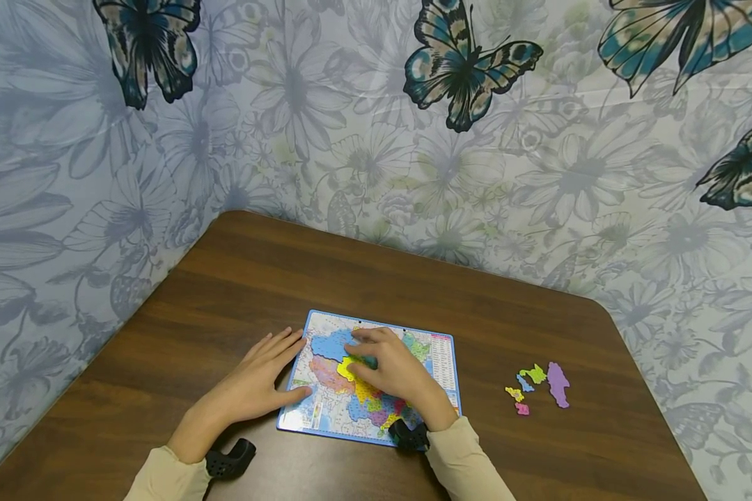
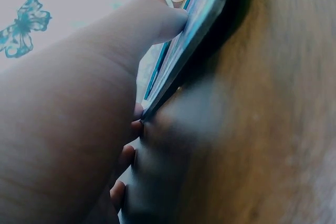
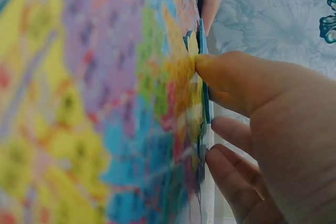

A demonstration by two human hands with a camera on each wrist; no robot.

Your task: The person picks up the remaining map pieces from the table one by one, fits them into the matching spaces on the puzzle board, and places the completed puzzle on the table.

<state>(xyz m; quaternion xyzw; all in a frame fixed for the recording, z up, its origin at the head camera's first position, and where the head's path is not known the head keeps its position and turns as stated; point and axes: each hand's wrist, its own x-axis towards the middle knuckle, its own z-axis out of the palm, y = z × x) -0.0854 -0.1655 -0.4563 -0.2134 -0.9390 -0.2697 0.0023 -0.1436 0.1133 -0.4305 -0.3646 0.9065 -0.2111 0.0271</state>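
Note:
A map puzzle board with a blue rim lies on the table, many coloured pieces fitted in its middle. My right hand is over it, thumb and fingers pinching a yellow puzzle piece. In the right wrist view the thumb presses on that yellow piece, whose edge stands slightly proud of the board; the hand hides part of it. At the board's left side my left hand lies with fingers spread, its thumb on the board's edge and the other fingertips along the side.
Right of the board lie several loose pieces: a long purple piece, a green one, and small blue, yellow and pink ones. The brown table meets a wall covering with flowers and butterflies at the back.

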